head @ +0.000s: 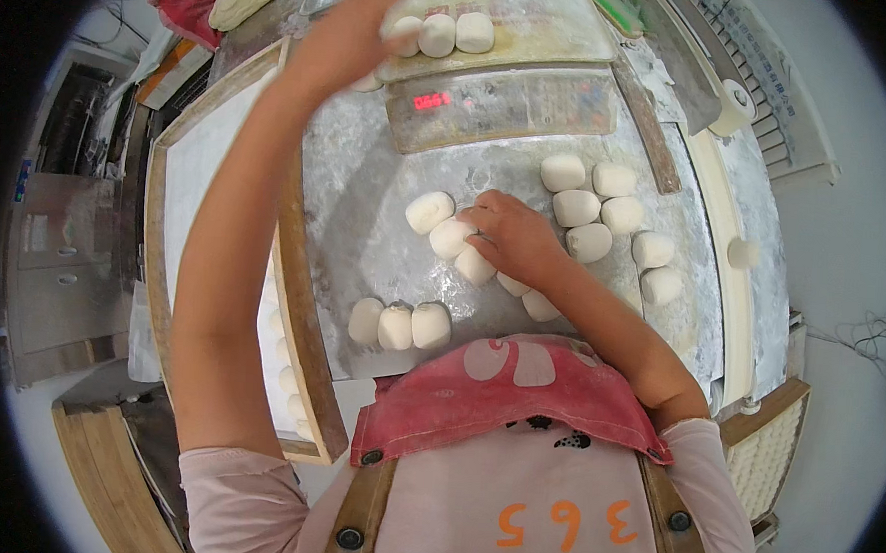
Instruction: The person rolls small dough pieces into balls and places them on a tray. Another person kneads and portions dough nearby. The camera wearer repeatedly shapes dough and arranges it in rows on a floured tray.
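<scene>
My left hand (362, 36), blurred, reaches over the digital scale's tray (523, 44) beside the leftmost of three white dough pieces (437, 36); its grip is unclear. My right hand (509, 235) curls its fingers and thumb around the right end of a dough piece (451, 238) in a slanting row on the metal worktop (369, 257). Another dough piece (430, 213) lies at the row's upper end; lower ones are partly hidden by my forearm. Three dough pieces (395, 327) stand side by side near the front edge. Several more (576, 208) are grouped right of my right hand.
A wood-framed tray (296, 291) with dough pieces lies under my left arm. The scale's display panel (501, 108) is lit red. A wooden strip (646, 133) and a green brush (618, 14) lie at the right back. Another filled tray (768, 451) stands low at the right.
</scene>
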Tool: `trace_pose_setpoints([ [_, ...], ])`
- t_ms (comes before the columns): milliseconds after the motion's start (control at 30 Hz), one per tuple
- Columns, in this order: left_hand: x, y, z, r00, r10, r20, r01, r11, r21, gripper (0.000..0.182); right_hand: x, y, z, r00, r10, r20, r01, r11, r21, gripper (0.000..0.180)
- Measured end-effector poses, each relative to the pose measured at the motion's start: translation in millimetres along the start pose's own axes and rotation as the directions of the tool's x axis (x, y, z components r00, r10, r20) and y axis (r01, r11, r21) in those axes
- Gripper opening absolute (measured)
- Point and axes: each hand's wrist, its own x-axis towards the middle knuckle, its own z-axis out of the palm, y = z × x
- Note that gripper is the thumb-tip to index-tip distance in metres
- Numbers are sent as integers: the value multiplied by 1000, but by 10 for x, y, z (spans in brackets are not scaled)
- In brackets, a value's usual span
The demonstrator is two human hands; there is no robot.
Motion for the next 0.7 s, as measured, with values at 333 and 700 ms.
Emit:
trace_pose_setpoints([
  [333,-1682,361,959,773,184,607,-10,961,-278,80,-2651,1148,-1531,585,272,-764,-746,549,-376,56],
  [700,-462,-97,246,919,-184,-350,181,983,-40,57,-4122,1271,-1376,184,769,-612,-983,140,-120,52],
])
